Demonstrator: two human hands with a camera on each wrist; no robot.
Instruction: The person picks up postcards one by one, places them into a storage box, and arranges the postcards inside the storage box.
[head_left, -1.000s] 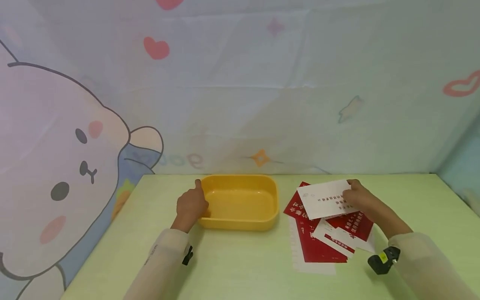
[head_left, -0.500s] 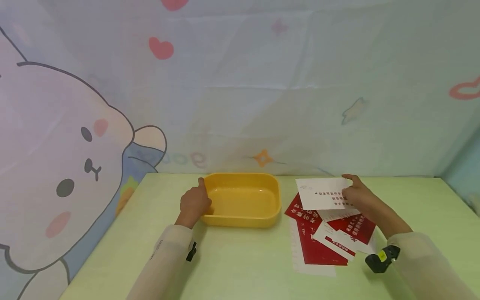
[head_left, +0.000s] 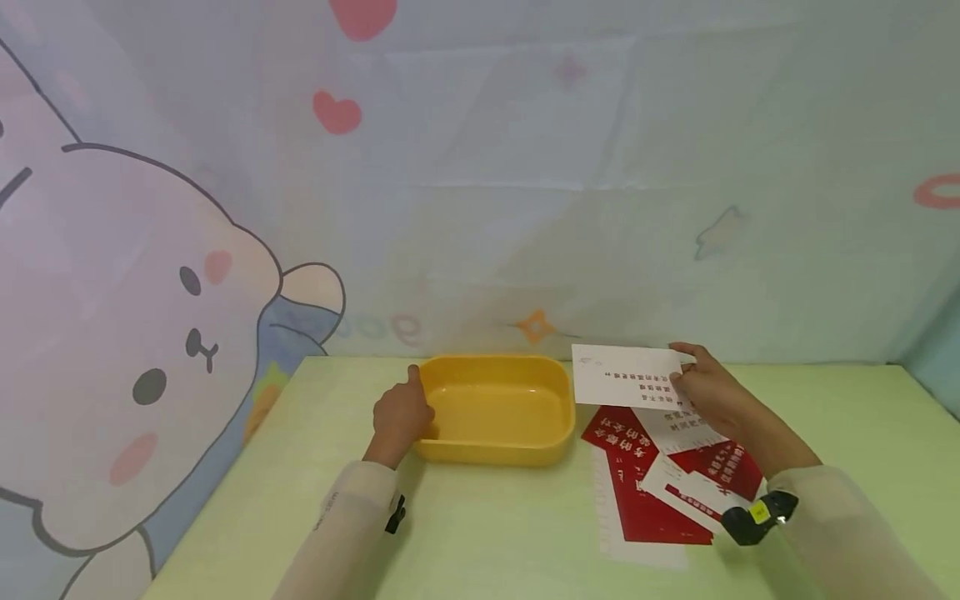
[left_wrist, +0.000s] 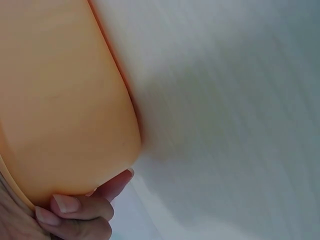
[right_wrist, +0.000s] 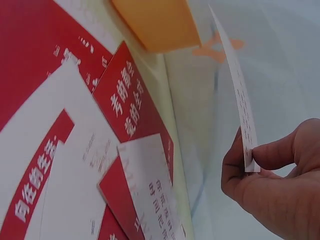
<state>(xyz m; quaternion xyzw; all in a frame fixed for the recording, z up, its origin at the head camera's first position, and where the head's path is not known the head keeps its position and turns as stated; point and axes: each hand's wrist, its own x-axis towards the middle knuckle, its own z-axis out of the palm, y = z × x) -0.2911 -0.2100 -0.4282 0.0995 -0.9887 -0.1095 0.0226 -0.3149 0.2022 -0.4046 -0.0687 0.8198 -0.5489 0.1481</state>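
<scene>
The white printed paper card (head_left: 628, 377) is now held clear of the pile of red-and-white printed leaflets (head_left: 660, 479), raised above the pale green worktop (head_left: 487, 533) with its left edge close to the right rim of the shallow yellow plastic tray (head_left: 495, 408). A second ago it was still lying low over the red sheets; half a second ago it had been lifted partly, and since then it has been carried higher and further left, toward the tray. The card is pinched at its right end between thumb and fingers of the right hand (head_left: 705, 392); in the right wrist view it is seen edge-on, upright, in that pinch (right_wrist: 247, 150). The tray is steadied as before by the left hand (head_left: 401, 412), its fingers curled under the left wall (left_wrist: 75, 210) and the thumb up along the rim; its grip there is unchanged. The tray's inside is seen bare, and the card is judged to be on its way across.
</scene>
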